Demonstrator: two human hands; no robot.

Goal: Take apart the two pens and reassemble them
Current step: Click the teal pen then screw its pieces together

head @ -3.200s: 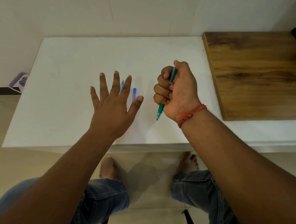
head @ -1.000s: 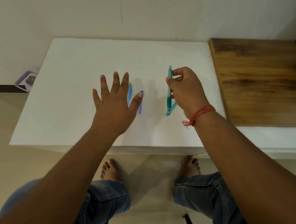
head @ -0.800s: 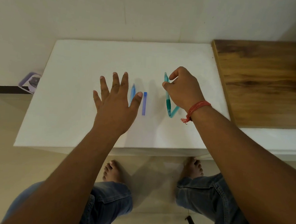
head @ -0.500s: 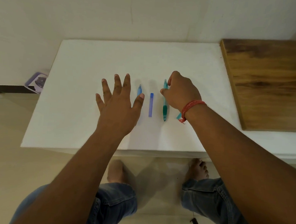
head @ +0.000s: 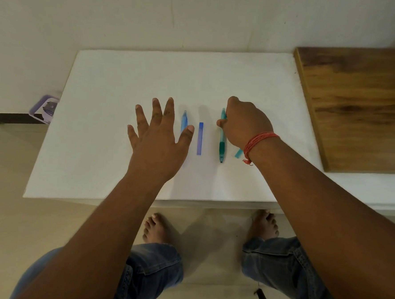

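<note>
A teal pen point(head: 221, 141) lies lengthwise on the white table point(head: 106, 111), tip toward me. My right hand point(head: 244, 123) pinches its far half with thumb and fingers. A teal cap piece point(head: 238, 153) pokes out from under my right wrist. Left of the teal pen lies a blue pen part point(head: 200, 138), a straight flat strip. Further left a light-blue pen body point(head: 184, 120) lies partly behind my left thumb. My left hand point(head: 156, 137) is spread flat over the table with fingers straight, holding nothing.
A wooden board point(head: 361, 106) covers the table's right side. A purple-rimmed object point(head: 44, 108) sits on a low ledge beyond the left edge. The wall runs along the far edge. My knees and bare feet are below the near edge.
My right hand brought the teal pen down from an upright fist grip and laid it flat on the table beside the blue parts. My left hand stayed spread in place.
</note>
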